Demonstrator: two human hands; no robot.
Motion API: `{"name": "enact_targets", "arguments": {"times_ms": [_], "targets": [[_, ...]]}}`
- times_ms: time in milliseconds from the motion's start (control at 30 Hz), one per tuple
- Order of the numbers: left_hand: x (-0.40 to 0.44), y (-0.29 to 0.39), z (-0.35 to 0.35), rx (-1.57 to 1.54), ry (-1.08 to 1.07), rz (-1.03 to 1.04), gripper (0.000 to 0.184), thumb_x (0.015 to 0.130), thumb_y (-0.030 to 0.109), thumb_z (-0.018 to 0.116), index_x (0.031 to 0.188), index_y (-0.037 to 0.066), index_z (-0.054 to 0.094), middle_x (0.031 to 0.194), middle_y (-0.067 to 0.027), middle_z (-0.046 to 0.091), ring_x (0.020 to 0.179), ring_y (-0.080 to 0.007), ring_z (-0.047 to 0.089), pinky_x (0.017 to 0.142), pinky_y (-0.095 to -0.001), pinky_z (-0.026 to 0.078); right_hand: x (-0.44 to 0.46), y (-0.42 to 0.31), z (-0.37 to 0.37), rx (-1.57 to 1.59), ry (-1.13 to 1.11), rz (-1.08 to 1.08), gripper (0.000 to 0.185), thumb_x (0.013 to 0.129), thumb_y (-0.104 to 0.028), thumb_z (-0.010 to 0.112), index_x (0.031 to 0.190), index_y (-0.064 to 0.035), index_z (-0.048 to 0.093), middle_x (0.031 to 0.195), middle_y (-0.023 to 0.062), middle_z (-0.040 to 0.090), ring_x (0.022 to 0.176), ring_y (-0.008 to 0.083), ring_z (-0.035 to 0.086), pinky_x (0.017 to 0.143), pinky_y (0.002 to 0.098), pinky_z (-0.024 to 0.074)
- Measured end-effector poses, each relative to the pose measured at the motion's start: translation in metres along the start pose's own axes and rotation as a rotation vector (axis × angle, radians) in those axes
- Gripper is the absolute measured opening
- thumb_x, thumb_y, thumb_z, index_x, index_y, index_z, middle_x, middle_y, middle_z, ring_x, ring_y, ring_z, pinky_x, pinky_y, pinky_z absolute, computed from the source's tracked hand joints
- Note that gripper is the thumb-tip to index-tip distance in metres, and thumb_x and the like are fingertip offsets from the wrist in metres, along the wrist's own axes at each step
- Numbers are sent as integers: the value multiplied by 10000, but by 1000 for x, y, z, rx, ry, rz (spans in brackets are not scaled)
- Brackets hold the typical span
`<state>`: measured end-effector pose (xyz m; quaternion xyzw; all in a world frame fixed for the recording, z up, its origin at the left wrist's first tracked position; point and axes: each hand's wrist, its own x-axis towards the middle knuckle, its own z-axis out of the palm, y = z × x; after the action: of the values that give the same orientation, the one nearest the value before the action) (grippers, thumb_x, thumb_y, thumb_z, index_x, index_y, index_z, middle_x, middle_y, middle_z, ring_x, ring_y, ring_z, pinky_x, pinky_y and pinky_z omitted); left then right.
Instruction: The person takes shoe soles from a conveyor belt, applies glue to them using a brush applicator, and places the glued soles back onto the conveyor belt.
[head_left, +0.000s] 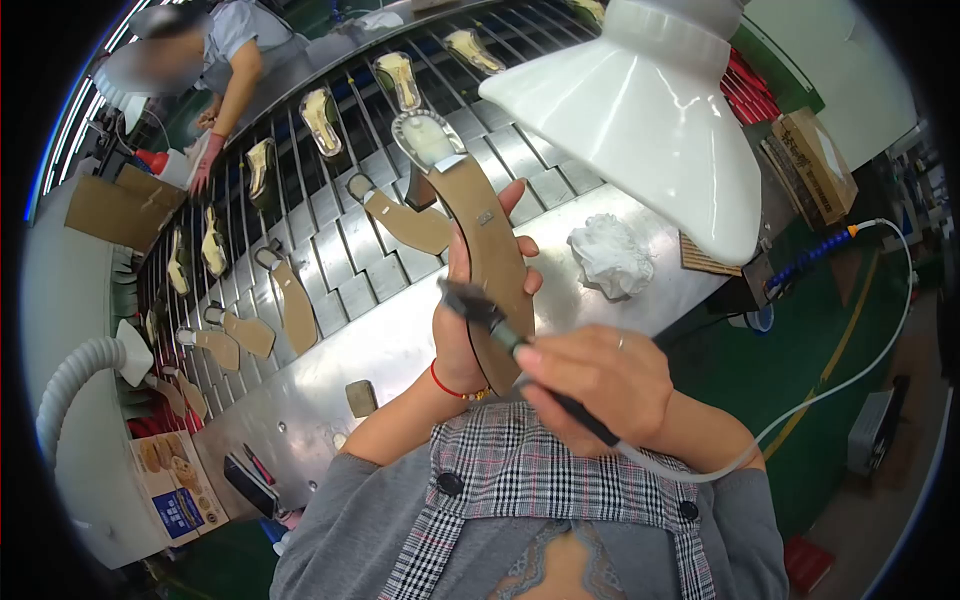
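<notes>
My left hand (pixel 457 325) is wrapped round a sandal with a long brown sole (pixel 487 240), its thumb and fingers showing at the two edges. The sandal's far end has a pale pad ringed by a studded strap (pixel 428 138). My right hand (pixel 605 385) grips a dark pen-like tool (pixel 570 402) with a pale hose running from its rear. The tool's dark, wide head lies over the lower part of the sole and my left hand; whether it touches the sole I cannot tell.
Slatted conveyor (pixel 365 235) carries several soles and shoe parts. A white lamp shade (pixel 650 110) hangs at upper right, above crumpled white paper (pixel 610 257). A co-worker's arm (pixel 238 92) reaches in at upper left. A small block (pixel 361 398) and phone (pixel 250 484) lie lower left.
</notes>
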<state>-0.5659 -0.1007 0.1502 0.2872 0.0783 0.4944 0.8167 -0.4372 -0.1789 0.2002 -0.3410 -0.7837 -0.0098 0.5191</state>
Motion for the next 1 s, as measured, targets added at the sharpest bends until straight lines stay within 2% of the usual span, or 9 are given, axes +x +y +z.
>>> {"name": "enact_targets", "arguments": {"times_ms": [133, 233, 300, 400, 600, 633, 733, 867, 1000], "targets": [[1, 6, 13, 56, 47, 170, 626, 1022, 503, 296, 1487, 85, 272, 1386, -93, 450, 939, -127, 523, 737, -222, 479, 4, 3, -6, 97, 36, 96, 349, 682, 18, 748, 1016, 43, 653, 858, 148, 689, 680, 243, 673, 565, 301, 537], [6, 5, 17, 32, 160, 294, 616, 1030, 493, 273, 1487, 81, 270, 1335, -79, 492, 872, -124, 550, 748, -216, 484, 2, -4, -4, 147, -75, 86, 328, 680, 40, 736, 997, 47, 650, 868, 158, 692, 680, 256, 676, 571, 302, 538], [10, 16, -3, -77, -64, 169, 592, 1038, 469, 265, 1486, 82, 272, 1444, -91, 384, 909, -119, 548, 753, -223, 489, 3, -16, -5, 282, -143, 38, 322, 678, 51, 730, 989, 48, 650, 871, 163, 693, 678, 262, 674, 566, 303, 535], [6, 15, -1, -8, 30, 225, 562, 1044, 439, 274, 1486, 91, 275, 1489, -99, 349, 968, -120, 547, 753, -231, 514, -1, 0, -8, 137, -114, 191, 357, 710, 42, 714, 1056, 9, 635, 872, 166, 683, 710, 287, 681, 611, 316, 541], [12, 22, -5, -35, 136, 242, 507, 1047, 405, 298, 1479, 140, 307, 1429, -95, 430, 1026, -125, 559, 790, -236, 540, 1, -8, -7, 276, -144, 140, 316, 714, 28, 716, 1024, 11, 658, 860, 156, 690, 688, 271, 681, 590, 314, 539], [9, 24, -2, -90, 119, 217, 484, 1042, 417, 315, 1434, 140, 378, 1338, -91, 516, 968, -157, 594, 767, -244, 554, 3, -3, -7, 173, -135, 180, 317, 712, 30, 721, 1022, 10, 661, 862, 153, 692, 690, 269, 681, 594, 315, 540], [12, 25, -36, -327, -3, 60, 500, 1037, 395, 331, 1433, 95, 380, 1323, -160, 502, 913, -245, 579, 848, -334, 523, 1, -15, -8, 312, -344, 131, 316, 703, 33, 727, 1010, 10, 656, 872, 158, 691, 698, 278, 680, 612, 316, 543], [14, 27, -39, -391, 8, 19, 512, 1034, 399, 314, 1423, 76, 389, 1349, -167, 481, 953, -274, 594, 889, -349, 515, 5, -6, -6, 210, -209, 175, 334, 693, 23, 747, 1018, -7, 675, 908, 166, 689, 703, 266, 683, 612, 309, 546], [17, 27, -50, -461, -73, -39, 578, 1024, 422, 303, 1456, 37, 315, 1389, -185, 443, 1056, -328, 581, 966, -396, 487, 1, -20, -6, 415, -391, 123, 324, 695, 60, 734, 1004, -14, 674, 926, 161, 679, 729, 265, 677, 612, 305, 540]]}}
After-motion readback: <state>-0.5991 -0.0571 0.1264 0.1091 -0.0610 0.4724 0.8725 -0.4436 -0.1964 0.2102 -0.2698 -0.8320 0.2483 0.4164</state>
